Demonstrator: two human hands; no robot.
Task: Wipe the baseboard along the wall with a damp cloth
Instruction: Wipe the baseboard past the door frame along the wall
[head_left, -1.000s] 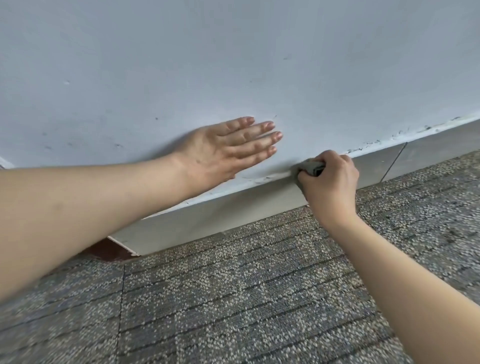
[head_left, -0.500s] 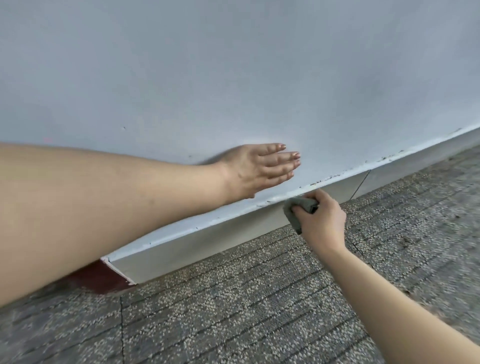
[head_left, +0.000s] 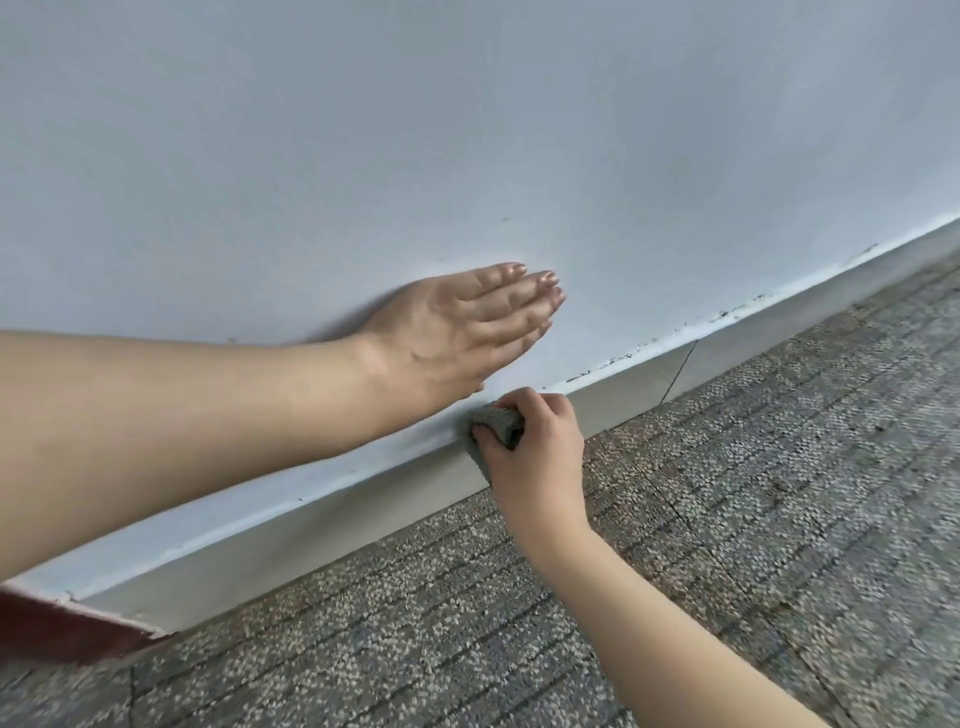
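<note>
The right hand grips a bunched grey cloth and presses it against the top edge of the baseboard, just below the left hand. The left hand lies open, palm flat on the wall, fingers together. Since half a second ago the cloth has slid leftward along the baseboard, away from the joint, and now sits almost under the left hand. Dark specks line the ledge to the right. Carpet covers the floor.

Pale grey-white wall above speckled grey carpet tiles.
Dark red-brown strip at lower left (nature unclear).
</note>
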